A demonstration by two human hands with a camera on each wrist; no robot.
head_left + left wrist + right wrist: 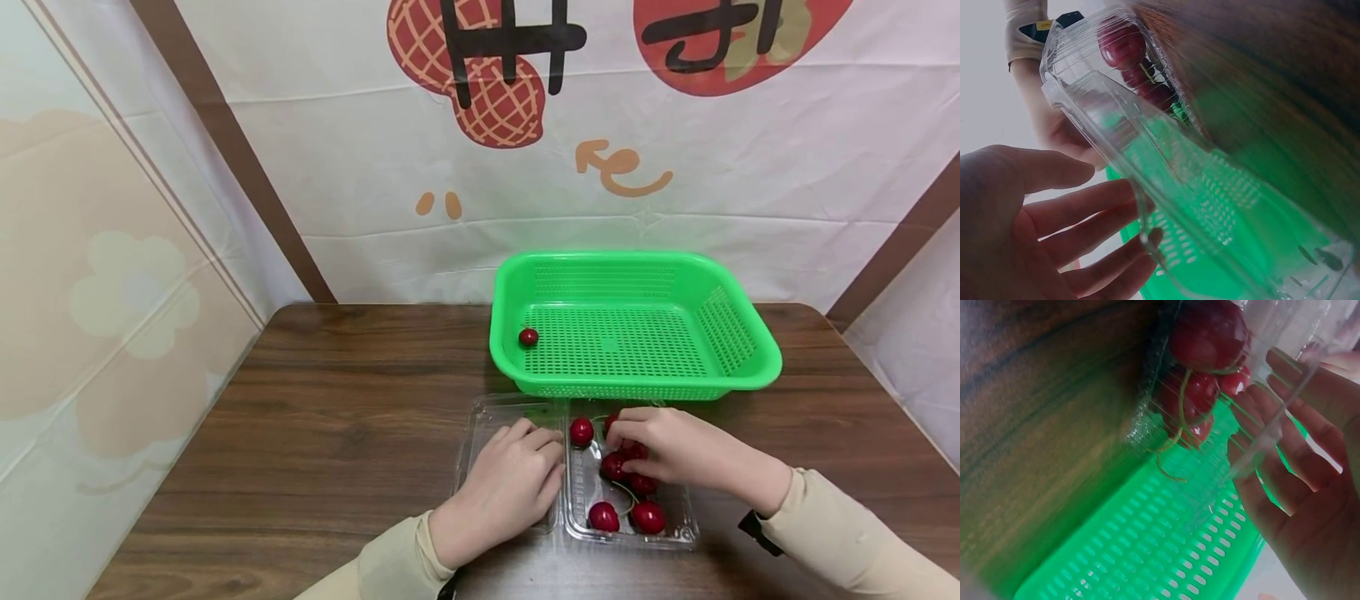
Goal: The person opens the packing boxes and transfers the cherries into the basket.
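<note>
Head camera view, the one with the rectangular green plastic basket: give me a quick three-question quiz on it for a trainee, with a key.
1. How many round red cherries show inside the rectangular green plastic basket?
2. True or false: the person's right hand is over the cherry-holding half of the rectangular clear plastic container.
3. From the person's side, the basket stands: A) nearer than the container; B) beyond the container; C) inside the container.

Key: 1. One; 2. True; 3. B.
</note>
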